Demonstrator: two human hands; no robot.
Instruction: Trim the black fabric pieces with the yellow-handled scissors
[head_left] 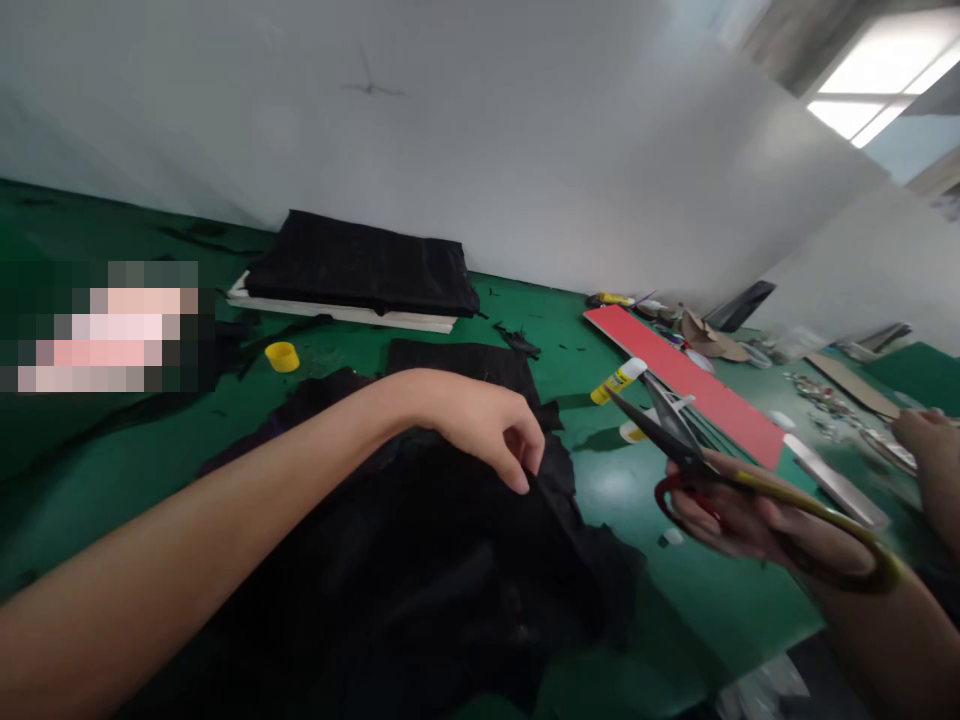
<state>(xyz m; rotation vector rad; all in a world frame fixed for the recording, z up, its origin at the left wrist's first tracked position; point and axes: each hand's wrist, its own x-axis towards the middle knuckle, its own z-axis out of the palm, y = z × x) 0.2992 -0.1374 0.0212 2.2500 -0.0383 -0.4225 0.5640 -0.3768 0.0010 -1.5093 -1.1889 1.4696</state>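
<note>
Black fabric (420, 560) is pinched by the left hand (480, 420); the right hand (739, 520) has its grip wrapped around scissors (697, 462).

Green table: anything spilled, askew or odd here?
Black scraps lie scattered across the green table, and a glue stick lies on its side by the scissors. Nothing looks spilled or broken.

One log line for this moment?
left hand: pinching black cloth | right hand: holding scissors, blades open | glue stick beyond
</note>
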